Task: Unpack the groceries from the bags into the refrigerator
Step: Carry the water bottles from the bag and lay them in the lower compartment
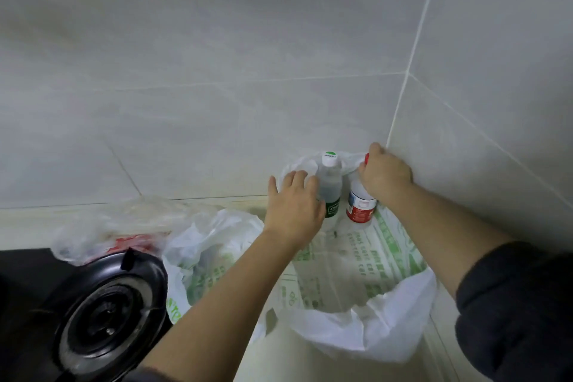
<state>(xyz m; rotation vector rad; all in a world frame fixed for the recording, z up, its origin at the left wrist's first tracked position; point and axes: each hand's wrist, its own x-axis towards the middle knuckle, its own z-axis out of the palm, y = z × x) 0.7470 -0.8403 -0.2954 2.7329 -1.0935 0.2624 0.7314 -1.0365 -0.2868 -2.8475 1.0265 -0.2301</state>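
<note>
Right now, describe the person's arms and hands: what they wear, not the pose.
The left hand and right hand are bare: no gloves, rings or watch show. The right arm wears a dark, near-black sleeve ending partway up the forearm. The left forearm is uncovered.

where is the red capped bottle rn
In the head view, the red-capped bottle stands right of centre by the tiled wall corner, inside the open white printed bag, just right of the green-labelled bottle, its neck gripped by the right hand.
</note>
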